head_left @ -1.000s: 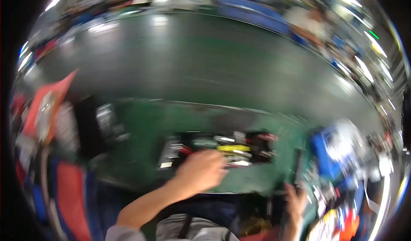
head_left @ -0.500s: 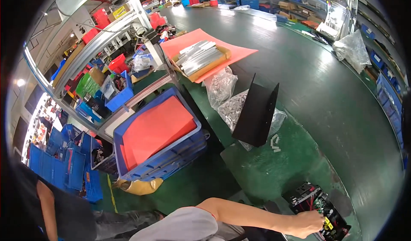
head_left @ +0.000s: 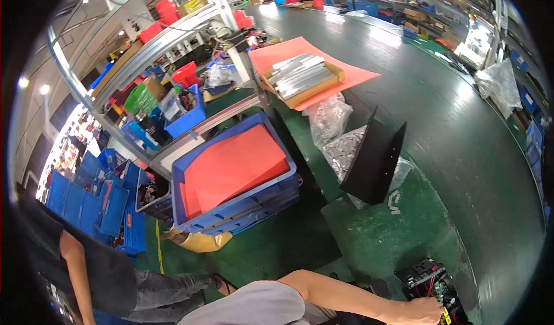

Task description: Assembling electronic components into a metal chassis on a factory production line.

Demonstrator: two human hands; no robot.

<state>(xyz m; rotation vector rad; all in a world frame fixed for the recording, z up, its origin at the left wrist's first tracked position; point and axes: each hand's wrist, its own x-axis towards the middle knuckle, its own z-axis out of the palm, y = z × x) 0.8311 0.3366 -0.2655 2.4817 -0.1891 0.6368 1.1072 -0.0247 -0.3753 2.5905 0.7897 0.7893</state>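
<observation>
- Black electronic unit (head_left: 430,279), lower right on green bench (head_left: 398,238): red/yellow wires, green board showing.
- Since 0.5 s ago: view same, hand (head_left: 424,312) closer on unit's wiring, so work there goes on.
- Fingers curled onto it; grip unclear. Other hand not seen.

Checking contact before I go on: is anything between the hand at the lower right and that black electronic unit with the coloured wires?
Nothing visible. The hand already rests against the black electronic unit on the green work surface, at its wired side; the other hand is out of view.
</observation>
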